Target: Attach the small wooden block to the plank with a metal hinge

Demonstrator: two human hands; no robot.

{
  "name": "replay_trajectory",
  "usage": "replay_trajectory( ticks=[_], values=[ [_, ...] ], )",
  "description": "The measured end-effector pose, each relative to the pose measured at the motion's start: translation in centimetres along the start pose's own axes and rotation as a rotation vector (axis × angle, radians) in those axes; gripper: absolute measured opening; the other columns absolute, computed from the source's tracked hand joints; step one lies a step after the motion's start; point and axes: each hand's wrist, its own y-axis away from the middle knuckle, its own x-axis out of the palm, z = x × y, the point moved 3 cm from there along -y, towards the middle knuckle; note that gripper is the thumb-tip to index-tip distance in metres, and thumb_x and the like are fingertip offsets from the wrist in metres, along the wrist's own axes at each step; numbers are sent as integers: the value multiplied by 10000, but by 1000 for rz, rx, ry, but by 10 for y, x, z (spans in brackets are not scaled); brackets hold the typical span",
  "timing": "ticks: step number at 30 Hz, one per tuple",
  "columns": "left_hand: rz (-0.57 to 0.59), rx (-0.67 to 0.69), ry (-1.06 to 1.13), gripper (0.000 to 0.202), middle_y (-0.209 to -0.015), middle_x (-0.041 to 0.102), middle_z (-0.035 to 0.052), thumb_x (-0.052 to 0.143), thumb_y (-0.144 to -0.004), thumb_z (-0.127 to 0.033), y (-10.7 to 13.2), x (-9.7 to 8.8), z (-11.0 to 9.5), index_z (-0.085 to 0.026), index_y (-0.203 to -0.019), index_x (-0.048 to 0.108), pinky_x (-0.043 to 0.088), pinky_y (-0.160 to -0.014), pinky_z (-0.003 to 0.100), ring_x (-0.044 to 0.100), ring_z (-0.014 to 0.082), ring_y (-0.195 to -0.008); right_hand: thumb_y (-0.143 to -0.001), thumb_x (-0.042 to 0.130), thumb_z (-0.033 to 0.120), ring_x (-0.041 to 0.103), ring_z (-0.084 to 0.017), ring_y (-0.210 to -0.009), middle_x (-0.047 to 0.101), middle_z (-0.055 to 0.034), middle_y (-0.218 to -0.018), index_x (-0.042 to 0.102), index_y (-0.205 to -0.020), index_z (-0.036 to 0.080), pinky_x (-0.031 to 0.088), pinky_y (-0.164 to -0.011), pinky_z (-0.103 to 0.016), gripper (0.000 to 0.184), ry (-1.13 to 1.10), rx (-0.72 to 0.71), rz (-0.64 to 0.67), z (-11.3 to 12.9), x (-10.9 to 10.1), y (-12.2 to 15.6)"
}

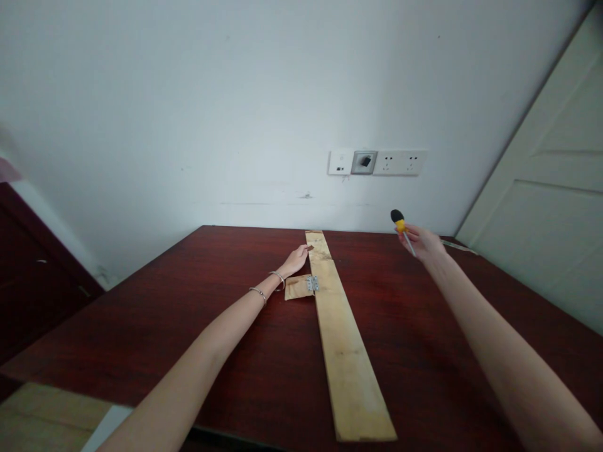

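Observation:
My right hand (423,242) is raised over the right rear of the table, closed on a screwdriver (400,223) with a black and yellow handle. Its metal shaft angles down past my fingers. My left hand (296,259) pinches a small brown flat piece (310,247) at the left edge of a long pale wooden plank (348,351). Just below that hand, a short wooden block (298,288) lies against the plank's left side. A metal hinge (313,284) spans the joint between block and plank.
The dark red table (254,389) reaches back to a white wall with a row of sockets (400,162). A thin pale strip (460,247) lies at the right rear edge. A white door (556,188) stands at the right.

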Motion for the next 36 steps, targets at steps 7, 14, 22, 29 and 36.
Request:
replay_trajectory(
  ticks=[7,14,22,29,36],
  values=[
    [-6,25,-4,386,-1276,565,103,308,-952,-274,2,-1,-5,-126,-1244,512,351,-1036,303,513,196,-1190,-730,596,52,618,-87,-618,666,-41,-696,633,-742,150,530,-555,-137,106,-83,152,269,-10,55,54],
    [17,30,-13,407,-1313,537,105,316,-949,-314,6,-1,-8,-136,-1265,501,327,-1053,305,491,207,-1218,-591,743,152,632,-121,-668,674,-15,-754,602,-787,181,539,-610,-219,243,46,-100,344,-16,98,87],
    [33,-40,-40,333,-1113,650,108,395,-890,-300,-6,-9,-4,-120,-1041,631,402,-959,329,579,235,-1046,-556,759,301,650,-170,-709,671,-16,-832,550,-953,191,536,-712,-332,462,215,-413,402,-13,119,113],
    [85,-68,24,370,-891,694,82,389,-882,-354,-15,-9,-4,-106,-843,660,441,-858,309,615,216,-872,-610,726,285,663,-184,-741,683,-31,-874,560,-946,203,522,-732,-320,384,234,-467,483,-16,125,125],
    [71,-44,118,398,-1004,685,107,324,-912,-314,-12,0,-10,-87,-947,649,425,-884,314,606,214,-938,-616,712,321,653,-179,-727,681,-33,-865,565,-926,197,502,-692,-306,365,282,-451,383,-17,123,116]
  ],
)
